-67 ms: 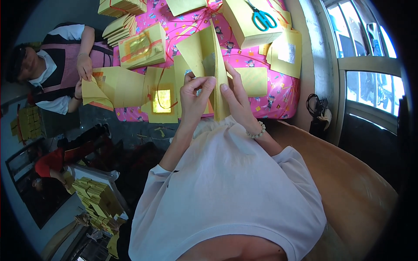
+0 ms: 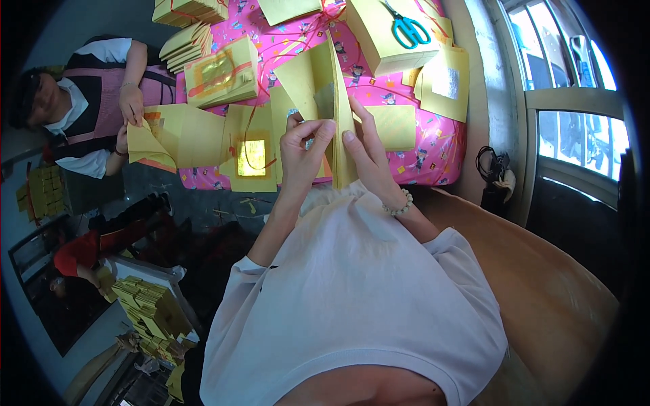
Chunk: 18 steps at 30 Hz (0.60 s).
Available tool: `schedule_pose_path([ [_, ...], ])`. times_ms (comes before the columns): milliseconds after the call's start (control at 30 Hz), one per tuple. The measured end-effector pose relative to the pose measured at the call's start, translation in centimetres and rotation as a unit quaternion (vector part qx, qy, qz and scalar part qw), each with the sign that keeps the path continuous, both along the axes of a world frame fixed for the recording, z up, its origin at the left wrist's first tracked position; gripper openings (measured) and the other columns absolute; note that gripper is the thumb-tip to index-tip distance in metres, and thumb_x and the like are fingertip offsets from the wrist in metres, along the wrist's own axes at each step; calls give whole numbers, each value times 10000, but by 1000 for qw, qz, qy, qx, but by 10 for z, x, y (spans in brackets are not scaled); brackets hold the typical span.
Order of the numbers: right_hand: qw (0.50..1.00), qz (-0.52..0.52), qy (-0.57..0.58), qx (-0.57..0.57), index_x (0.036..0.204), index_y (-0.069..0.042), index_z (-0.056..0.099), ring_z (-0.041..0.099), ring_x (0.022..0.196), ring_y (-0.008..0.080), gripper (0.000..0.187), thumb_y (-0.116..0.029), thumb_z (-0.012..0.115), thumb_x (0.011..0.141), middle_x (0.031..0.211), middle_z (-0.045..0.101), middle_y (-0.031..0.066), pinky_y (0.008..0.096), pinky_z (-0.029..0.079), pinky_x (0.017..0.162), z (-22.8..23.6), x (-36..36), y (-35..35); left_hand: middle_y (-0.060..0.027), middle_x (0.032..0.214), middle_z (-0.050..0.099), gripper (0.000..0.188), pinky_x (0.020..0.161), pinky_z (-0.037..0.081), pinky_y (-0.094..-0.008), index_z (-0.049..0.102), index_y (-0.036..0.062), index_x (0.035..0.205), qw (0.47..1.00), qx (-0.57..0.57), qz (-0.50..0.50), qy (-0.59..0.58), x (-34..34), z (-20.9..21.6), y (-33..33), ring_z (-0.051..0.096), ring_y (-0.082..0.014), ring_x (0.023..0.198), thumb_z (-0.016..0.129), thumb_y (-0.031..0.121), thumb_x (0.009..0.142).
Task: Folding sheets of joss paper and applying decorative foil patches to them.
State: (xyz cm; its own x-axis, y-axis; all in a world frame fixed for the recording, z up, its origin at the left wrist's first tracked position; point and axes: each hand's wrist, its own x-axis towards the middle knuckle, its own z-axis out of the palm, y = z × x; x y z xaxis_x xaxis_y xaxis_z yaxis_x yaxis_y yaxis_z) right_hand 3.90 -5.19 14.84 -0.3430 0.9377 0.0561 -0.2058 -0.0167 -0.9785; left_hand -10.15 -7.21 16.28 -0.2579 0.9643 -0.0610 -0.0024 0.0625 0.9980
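Note:
Upright before my chest stands a folded bundle of yellow joss paper (image 2: 344, 149), its sheets partly fanned apart at the far end. My left hand (image 2: 303, 145) pinches the bundle's near left side between thumb and bent fingers. From the other side my right hand (image 2: 369, 152) presses it, thumb and fingers along the outer sheet; a beaded bracelet circles that wrist. Under and left of my left hand lies a yellow sheet with a shiny gold foil square (image 2: 253, 157). Flat on the table beyond my right hand rests another yellow sheet (image 2: 396, 127). The inner folds are hidden.
A pink patterned cloth (image 2: 440, 152) covers the table. Teal-handled scissors (image 2: 410, 32) lie on a thick paper stack (image 2: 382, 51) at far right. Tied bundles (image 2: 222, 71) stand at far left, where a co-worker's hands (image 2: 132, 108) hold yellow sheets. A window (image 2: 575, 128) is right.

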Motion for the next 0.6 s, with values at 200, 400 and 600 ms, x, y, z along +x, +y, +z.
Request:
schedule_pose_path([
  [200, 1000, 0, -2, 1, 1477, 22, 248, 348, 1337, 226, 551, -119, 478, 997, 1414, 345, 148, 344, 280, 1114, 0, 1, 0, -3, 928, 489, 178, 784, 404, -224, 706, -30, 961, 1000, 3, 4, -13, 3, 6, 0, 490, -80, 880, 681, 139, 911],
  [400, 1000, 1, 6, 0, 1479, 17, 248, 344, 1341, 227, 552, -114, 480, 996, 1425, 338, 150, 345, 278, 1117, 1, -1, -1, -44, 949, 535, 210, 726, 452, -225, 732, -18, 948, 999, 15, 23, -21, 1, 0, 1, 532, -95, 845, 735, 174, 865],
  [600, 1000, 1, -4, -5, 1479, 16, 249, 347, 1340, 229, 553, -114, 483, 995, 1426, 339, 151, 346, 279, 1117, 0, 1, -1, -36, 937, 522, 221, 714, 452, -212, 729, -20, 951, 999, 18, 22, -19, 3, 2, 0, 526, -86, 824, 734, 185, 868],
])
